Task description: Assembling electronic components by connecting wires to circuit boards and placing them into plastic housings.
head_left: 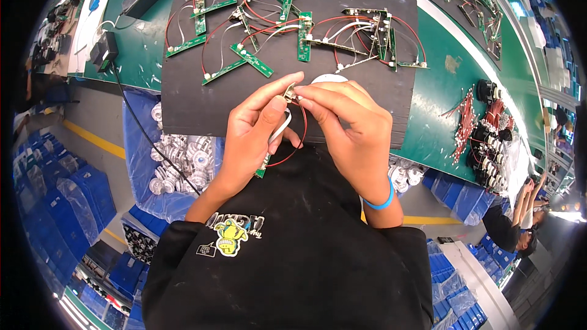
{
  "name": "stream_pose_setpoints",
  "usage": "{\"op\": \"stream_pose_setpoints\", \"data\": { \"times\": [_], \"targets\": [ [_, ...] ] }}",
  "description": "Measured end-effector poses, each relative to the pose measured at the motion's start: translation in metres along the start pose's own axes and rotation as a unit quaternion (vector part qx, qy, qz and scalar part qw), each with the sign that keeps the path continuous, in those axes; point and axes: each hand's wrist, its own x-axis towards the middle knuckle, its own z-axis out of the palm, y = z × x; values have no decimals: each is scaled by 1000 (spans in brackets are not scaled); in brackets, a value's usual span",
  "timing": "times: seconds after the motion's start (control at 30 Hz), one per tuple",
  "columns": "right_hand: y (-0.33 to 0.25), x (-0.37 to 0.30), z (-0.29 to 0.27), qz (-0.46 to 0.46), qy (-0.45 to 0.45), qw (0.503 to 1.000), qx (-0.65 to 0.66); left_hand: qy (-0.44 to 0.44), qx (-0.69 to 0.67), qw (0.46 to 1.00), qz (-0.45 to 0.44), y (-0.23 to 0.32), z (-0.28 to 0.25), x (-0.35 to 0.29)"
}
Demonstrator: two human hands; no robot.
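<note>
Close to my chest, over the near edge of the dark mat, my left hand is closed on a small circuit board, held up between thumb and fingers. A second, green circuit board hangs below that palm, partly hidden by the hand. A red wire and a whitish flat cable run between the two boards. At the upper board, the thumb and fingers of my right hand pinch together at the red wire's end; the fingertips hide most of the plug there.
Several wired green board assemblies lie on the dark mat. More boards sit at the far right. Red wire bundles and black round parts are on the right. A blue-lined bin holds white parts at left; a black cable hangs across it.
</note>
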Motion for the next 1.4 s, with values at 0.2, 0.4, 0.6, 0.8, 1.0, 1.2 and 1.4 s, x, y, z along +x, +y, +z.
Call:
{"op": "stream_pose_setpoints", "data": {
  "times": [0.2, 0.4, 0.6, 0.8, 1.0, 1.2, 1.4],
  "targets": [
    [-6, -1, -4, 71, -16, 997, 21, -3, 9, 1000, -24, 2, 3, -2],
    [-3, -1, -5, 3, -16, 997, -70, 10, 44, 999, -30, 2, 5, -2],
    [-3, 0, -9, -17, -32, 994, -103, 7, 45, 998, -51, 6, 7, 0],
    [1, 11, -15, 83, -67, 994, 11, -25, 72, 995, -64, 7, -9, 4],
    [12, 9, -20, -21, -122, 992, 29, -87, 131, 983, -92, 9, -19, 8],
    [12, 4, -35, -32, -66, 997, 27, -119, 214, 965, -89, 40, 3, 15],
    [43, -50, -49, 152, 221, 962, 58, -228, 526, 756, 317, 128, 34, 84]
  ]
}}
